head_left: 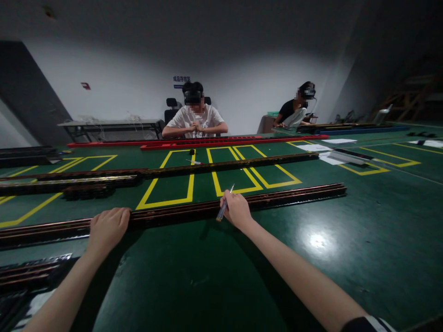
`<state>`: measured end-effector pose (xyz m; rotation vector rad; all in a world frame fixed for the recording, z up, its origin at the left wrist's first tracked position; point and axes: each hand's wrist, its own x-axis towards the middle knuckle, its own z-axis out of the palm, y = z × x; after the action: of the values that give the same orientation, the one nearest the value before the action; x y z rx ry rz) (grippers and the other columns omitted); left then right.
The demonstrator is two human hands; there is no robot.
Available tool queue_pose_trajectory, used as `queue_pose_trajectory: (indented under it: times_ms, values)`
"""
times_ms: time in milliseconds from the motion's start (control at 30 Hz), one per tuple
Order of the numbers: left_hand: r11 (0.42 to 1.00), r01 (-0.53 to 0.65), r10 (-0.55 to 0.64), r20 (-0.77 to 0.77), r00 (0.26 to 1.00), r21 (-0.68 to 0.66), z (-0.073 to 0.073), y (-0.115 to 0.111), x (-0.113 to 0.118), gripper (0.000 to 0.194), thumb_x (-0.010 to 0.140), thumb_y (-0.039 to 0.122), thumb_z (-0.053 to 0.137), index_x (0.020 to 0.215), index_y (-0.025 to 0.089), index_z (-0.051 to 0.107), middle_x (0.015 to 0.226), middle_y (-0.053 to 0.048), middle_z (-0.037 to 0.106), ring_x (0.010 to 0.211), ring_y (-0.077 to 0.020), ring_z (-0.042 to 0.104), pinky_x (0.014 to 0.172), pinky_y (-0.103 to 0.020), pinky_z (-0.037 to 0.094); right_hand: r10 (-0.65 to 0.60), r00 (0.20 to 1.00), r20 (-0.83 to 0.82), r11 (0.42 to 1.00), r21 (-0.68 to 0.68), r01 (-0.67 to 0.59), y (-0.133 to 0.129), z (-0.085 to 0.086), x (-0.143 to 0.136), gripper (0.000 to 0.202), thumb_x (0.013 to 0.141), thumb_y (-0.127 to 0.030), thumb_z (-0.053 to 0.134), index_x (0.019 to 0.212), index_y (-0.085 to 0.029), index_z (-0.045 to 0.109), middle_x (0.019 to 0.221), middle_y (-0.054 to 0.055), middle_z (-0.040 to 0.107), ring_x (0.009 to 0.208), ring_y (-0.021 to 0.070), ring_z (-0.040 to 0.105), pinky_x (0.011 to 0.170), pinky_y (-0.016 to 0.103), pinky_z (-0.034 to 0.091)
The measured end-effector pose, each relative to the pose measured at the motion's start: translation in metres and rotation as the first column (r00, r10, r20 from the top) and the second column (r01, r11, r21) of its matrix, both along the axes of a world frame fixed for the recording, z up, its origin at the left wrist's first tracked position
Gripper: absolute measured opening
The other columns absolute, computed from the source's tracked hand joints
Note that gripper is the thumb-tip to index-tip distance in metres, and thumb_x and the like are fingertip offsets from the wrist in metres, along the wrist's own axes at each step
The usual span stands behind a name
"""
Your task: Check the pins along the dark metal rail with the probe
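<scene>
A long dark rail with copper-coloured strips (183, 212) runs across the green table in front of me. My left hand (110, 226) lies over its left part, with fingers closed over the far side. Near the middle of the rail, my right hand (236, 208) is closed around a screwdriver (222, 212). Its greyish handle end points down towards me, and the thin metal tip sticks up beyond my fingers. Whether the screwdriver touches the rail I cannot tell.
Another long dark rail (228, 164) lies farther back, near a small tool (195, 162). Dark strips (29, 274) are at lower left. Red rails (200, 143) lie before a seated person (195, 115); a second person (294, 110) sits at right. Papers (313, 147) lie on the table.
</scene>
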<state>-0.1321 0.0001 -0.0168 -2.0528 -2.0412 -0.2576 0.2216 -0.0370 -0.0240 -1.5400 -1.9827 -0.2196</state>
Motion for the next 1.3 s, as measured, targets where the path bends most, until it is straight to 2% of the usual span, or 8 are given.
queue_pose_trajectory:
  times_ms: [200,433,600,900,1067,1300]
  values:
    - [0.996,-0.042,0.044,0.021,0.999,-0.083,0.007,-0.002,0.009,0.046,0.089,0.028,0.023,0.109,0.015,0.062,0.118,-0.010,0.063,0.106,-0.0243,0.055,0.089,-0.038,0.036,0.006,1.000,-0.012,1.000,-0.024,-0.006,0.000,-0.001,0.000,0.014,0.091,-0.019,0.043,0.080,-0.015,0.050,0.068,0.002,0.063,0.056,0.0103,0.057,0.057,0.023,0.043]
    - [0.995,-0.043,0.042,-0.018,0.999,-0.087,0.004,-0.001,0.010,0.046,0.090,0.027,0.022,0.108,0.017,0.062,0.119,-0.010,0.063,0.106,-0.0251,0.054,0.089,-0.038,0.035,-0.029,0.999,0.013,1.000,-0.012,0.029,0.000,0.000,-0.001,0.011,0.090,-0.018,0.045,0.080,-0.016,0.050,0.069,0.002,0.064,0.060,0.0126,0.060,0.063,0.025,0.043]
    - [0.994,-0.046,0.044,-0.024,0.999,-0.095,0.003,-0.004,0.015,0.045,0.090,0.026,0.022,0.107,0.017,0.062,0.118,-0.010,0.063,0.107,-0.0265,0.055,0.089,-0.041,0.036,-0.010,1.000,0.030,1.000,-0.007,0.010,-0.001,0.000,-0.004,0.012,0.091,-0.019,0.043,0.082,-0.015,0.050,0.070,0.003,0.064,0.061,0.0129,0.059,0.063,0.025,0.042]
    - [0.998,0.027,-0.025,-0.043,0.999,0.053,-0.002,-0.014,0.037,0.049,0.090,0.027,0.018,0.097,0.013,0.064,0.106,-0.013,0.066,0.095,-0.0280,0.058,0.083,-0.041,0.039,-0.009,0.997,0.071,1.000,-0.022,0.011,-0.001,0.001,-0.006,0.016,0.093,-0.021,0.040,0.085,-0.015,0.052,0.072,0.004,0.064,0.060,0.0120,0.059,0.062,0.024,0.041]
    - [0.991,0.077,-0.072,-0.050,0.996,0.108,0.001,-0.022,0.060,0.044,0.089,0.025,0.023,0.091,0.012,0.065,0.094,-0.015,0.068,0.089,-0.0270,0.060,0.078,-0.038,0.041,0.001,0.997,0.077,1.000,-0.013,0.000,-0.002,0.000,-0.006,0.017,0.093,-0.021,0.039,0.085,-0.014,0.052,0.072,0.004,0.065,0.060,0.0125,0.059,0.062,0.025,0.042]
    - [0.976,0.095,-0.088,-0.046,0.995,0.196,0.000,-0.030,0.096,0.045,0.089,0.025,0.024,0.087,0.011,0.067,0.091,-0.016,0.069,0.090,-0.0286,0.060,0.080,-0.040,0.040,0.021,0.998,0.066,1.000,-0.004,-0.020,-0.001,0.001,-0.005,0.019,0.092,-0.022,0.039,0.084,-0.014,0.053,0.071,0.005,0.065,0.060,0.0143,0.060,0.062,0.026,0.042]
